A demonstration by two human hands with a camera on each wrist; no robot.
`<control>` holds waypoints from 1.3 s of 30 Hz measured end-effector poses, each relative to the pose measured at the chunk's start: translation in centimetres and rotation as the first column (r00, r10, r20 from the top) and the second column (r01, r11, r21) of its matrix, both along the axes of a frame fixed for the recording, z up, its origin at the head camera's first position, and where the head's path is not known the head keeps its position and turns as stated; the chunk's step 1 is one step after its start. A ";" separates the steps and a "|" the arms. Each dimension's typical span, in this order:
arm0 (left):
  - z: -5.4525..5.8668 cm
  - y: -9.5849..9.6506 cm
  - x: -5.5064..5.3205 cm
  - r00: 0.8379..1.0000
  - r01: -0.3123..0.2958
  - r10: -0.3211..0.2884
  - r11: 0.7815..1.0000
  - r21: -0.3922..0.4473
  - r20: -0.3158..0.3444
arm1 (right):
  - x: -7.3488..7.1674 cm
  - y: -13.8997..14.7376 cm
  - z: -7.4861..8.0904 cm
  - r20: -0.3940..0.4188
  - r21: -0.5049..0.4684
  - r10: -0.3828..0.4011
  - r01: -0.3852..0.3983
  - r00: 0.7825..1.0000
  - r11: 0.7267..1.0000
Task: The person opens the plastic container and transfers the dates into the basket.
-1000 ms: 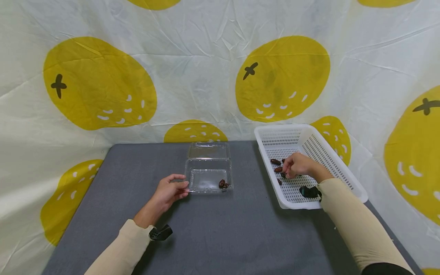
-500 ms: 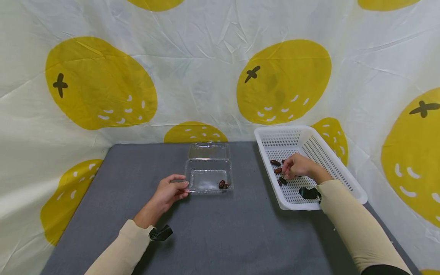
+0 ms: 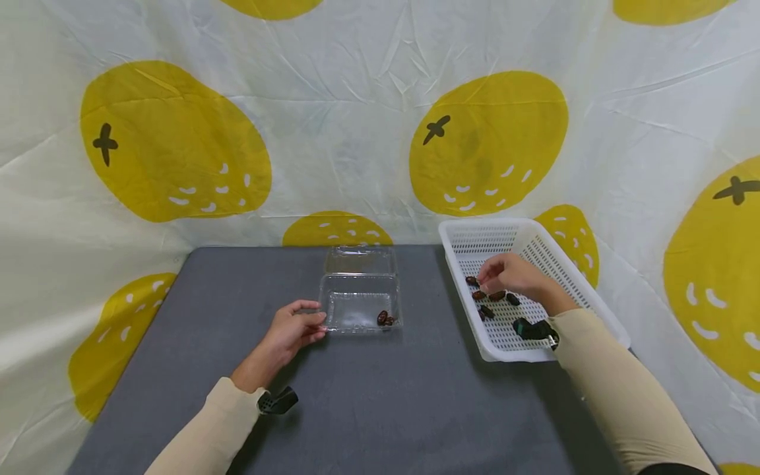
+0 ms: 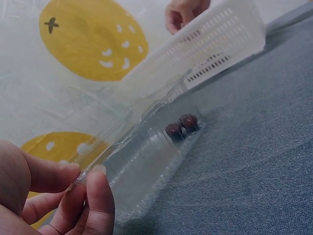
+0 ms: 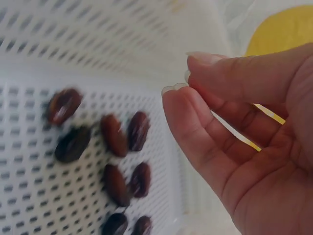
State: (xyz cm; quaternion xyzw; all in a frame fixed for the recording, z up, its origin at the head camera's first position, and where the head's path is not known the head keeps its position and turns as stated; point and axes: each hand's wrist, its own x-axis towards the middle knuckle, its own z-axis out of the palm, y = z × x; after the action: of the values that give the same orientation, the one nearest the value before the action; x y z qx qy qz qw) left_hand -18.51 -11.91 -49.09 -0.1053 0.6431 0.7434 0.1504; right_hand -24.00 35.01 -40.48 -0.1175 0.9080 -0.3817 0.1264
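Observation:
My left hand (image 3: 289, 333) pinches the left rim of a clear plastic clamshell box (image 3: 356, 309) between thumb and fingers. The box lies open on the table, and a couple of brown dates (image 4: 181, 128) sit in its right front corner. My right hand (image 3: 512, 274) is inside the white perforated basket (image 3: 512, 356), above several brown and blackish dates (image 5: 113, 136). In the right wrist view its thumb and fingers are bent towards each other with a small gap and no date between them. The dates lie apart from the fingertips there.
A dark grey table (image 3: 380, 396) bears both containers, the basket at the right rear. The box's raised lid (image 3: 361, 261) leans back at its far side. Behind the table hangs a white cloth (image 3: 338, 132) with yellow fruit prints.
My right hand has lifted and shifted left and away within the basket, uncovering dates it was over. One dark date moved slightly nearer the front. My left hand stays on the box.

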 end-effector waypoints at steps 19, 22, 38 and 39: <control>0.0 0.0 0.1 1.000 -0.002 0.002 1.000 -0.024 0.015 | -0.1 -7.9 2.8 -0.063 -0.020 0.135 -0.136 0.989 0.990; 0.1 0.0 0.2 1.000 0.000 0.001 1.000 -0.018 0.013 | -0.3 -9.1 2.3 -0.067 -0.027 0.182 -0.185 0.981 0.982; 0.2 0.2 0.5 1.000 -0.004 0.004 1.000 0.008 -0.008 | -0.5 -14.8 0.4 -0.014 -0.125 0.324 -0.323 0.946 0.938; 0.1 0.2 0.5 1.000 -0.005 0.005 1.000 0.010 -0.008 | -0.5 -15.1 0.2 -0.014 -0.130 0.333 -0.332 0.943 0.934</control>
State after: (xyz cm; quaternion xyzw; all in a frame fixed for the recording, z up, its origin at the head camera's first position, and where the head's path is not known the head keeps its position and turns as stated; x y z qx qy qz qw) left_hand -18.02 -11.76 -48.94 -0.1032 0.6396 0.7475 0.1465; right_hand -24.52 19.94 -40.30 -0.2759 0.8476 -0.4138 0.1849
